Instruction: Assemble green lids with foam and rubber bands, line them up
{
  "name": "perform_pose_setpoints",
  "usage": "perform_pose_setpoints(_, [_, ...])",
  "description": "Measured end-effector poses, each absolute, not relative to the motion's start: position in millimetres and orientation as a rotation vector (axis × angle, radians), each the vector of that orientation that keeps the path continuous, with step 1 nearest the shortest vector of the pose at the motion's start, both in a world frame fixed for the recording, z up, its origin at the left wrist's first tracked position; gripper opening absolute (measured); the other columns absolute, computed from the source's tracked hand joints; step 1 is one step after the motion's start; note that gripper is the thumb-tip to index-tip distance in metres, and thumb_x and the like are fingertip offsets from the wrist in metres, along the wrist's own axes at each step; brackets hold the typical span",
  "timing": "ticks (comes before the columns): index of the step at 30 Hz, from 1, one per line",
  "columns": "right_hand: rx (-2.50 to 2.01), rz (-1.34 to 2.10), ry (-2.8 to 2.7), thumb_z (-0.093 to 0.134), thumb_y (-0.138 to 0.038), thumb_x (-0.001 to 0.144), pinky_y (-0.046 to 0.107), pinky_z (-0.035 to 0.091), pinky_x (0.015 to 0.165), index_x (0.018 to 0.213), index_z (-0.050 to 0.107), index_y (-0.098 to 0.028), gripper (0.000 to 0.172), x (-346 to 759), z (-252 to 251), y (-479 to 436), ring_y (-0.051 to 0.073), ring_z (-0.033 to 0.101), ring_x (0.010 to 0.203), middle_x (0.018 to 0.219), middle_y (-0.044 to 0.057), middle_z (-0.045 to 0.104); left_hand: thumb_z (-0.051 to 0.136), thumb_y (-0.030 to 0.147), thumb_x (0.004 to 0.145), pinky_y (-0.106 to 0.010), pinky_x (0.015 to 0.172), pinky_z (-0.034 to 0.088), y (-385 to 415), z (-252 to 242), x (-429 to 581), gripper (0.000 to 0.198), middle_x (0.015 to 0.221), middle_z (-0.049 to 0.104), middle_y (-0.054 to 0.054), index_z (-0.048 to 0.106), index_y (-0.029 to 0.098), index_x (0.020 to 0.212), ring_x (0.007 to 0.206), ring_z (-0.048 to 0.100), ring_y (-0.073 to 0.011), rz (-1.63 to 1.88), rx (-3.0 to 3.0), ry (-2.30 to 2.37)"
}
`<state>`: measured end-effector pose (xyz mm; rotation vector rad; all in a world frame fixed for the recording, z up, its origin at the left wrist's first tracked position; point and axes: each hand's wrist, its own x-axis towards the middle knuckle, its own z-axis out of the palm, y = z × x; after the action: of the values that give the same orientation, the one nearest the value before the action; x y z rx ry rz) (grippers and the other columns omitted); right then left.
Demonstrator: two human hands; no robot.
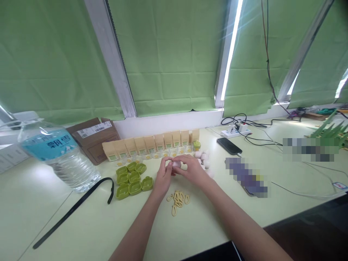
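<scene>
My left hand [164, 177] and my right hand [191, 169] meet over the pale green table [81, 224], both pinching a small pink-white piece [176, 164] between the fingertips. Just below the hands lies a little heap of yellow loops [178, 199]. To the left sit several green tray-like parts [132, 179]. Behind stands a row of tan cards [152, 144] with small clear pieces in front of them. More pink-white pieces [204, 156] lie beside my right hand.
A large water bottle [58, 154] lies at the left, a black strap [73, 208] in front of it. A cardboard box [94, 137] sits behind. A phone [229, 145], a power strip [236, 131] and cables are at the right. Green blinds cover the windows.
</scene>
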<state>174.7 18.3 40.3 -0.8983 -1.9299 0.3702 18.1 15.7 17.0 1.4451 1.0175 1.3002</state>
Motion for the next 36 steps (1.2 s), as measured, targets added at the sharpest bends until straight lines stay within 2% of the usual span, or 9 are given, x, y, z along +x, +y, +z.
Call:
perform_pose_setpoints(7, [-0.925, 0.304, -1.887, 0.069, -0.018, 0.082, 0.038, 0.048, 0.091, 0.111, 0.069, -0.026, 0.030, 173.0, 45.3, 15.0, 0.021, 0.062, 0.101, 0.105, 0.002, 0.072, 0.060, 0.049, 0.087, -0.036, 0.084, 0.053, 11.8, 22.4, 20.7, 0.037, 0.091, 0.072, -0.004, 0.047, 0.024, 0.111, 0.085, 0.071, -0.0195, 1.305, 1.252, 0.848])
perform_pose_setpoints(13, [-0.924, 0.266, -1.874, 0.066, -0.018, 0.081, 0.039, 0.049, 0.089, 0.106, 0.067, -0.023, 0.026, 171.2, 49.0, 13.0, 0.023, 0.061, 0.099, 0.103, 0.004, 0.071, 0.063, 0.046, 0.087, -0.037, 0.085, 0.053, 9.9, 24.6, 22.2, 0.037, 0.096, 0.072, -0.006, 0.044, 0.023, 0.110, 0.092, 0.071, -0.0218, 1.308, 1.188, 0.751])
perform_pose_setpoints(25, [-0.935, 0.463, -1.869, 0.060, -0.021, 0.086, 0.033, 0.055, 0.083, 0.113, 0.062, -0.024, 0.027, 171.4, 44.6, 11.3, 0.019, 0.063, 0.097, 0.108, 0.005, 0.067, 0.051, 0.052, 0.092, -0.037, 0.083, 0.054, 12.0, 21.7, 22.6, 0.035, 0.097, 0.071, -0.005, 0.041, 0.024, 0.110, 0.090, 0.070, -0.0191, 1.278, 1.305, 0.822])
perform_pose_setpoints(30, [-0.894, 0.394, -1.842, 0.063, -0.022, 0.085, 0.036, 0.055, 0.090, 0.118, 0.063, -0.024, 0.032, 170.9, 40.4, 14.2, 0.020, 0.064, 0.104, 0.113, 0.005, 0.069, 0.045, 0.055, 0.093, -0.035, 0.081, 0.053, 12.5, 19.0, 19.9, 0.043, 0.097, 0.071, -0.006, 0.046, 0.023, 0.122, 0.083, 0.068, -0.0177, 1.310, 1.493, 1.077])
perform_pose_setpoints(36, [-0.826, 0.331, -1.845, 0.065, -0.019, 0.084, 0.037, 0.052, 0.095, 0.118, 0.065, -0.026, 0.035, 172.8, 39.7, 17.0, 0.020, 0.064, 0.107, 0.114, 0.004, 0.070, 0.041, 0.052, 0.095, -0.033, 0.083, 0.051, 11.0, 21.2, 17.4, 0.044, 0.102, 0.071, -0.004, 0.054, 0.024, 0.127, 0.084, 0.066, -0.0185, 1.298, 1.701, 1.241])
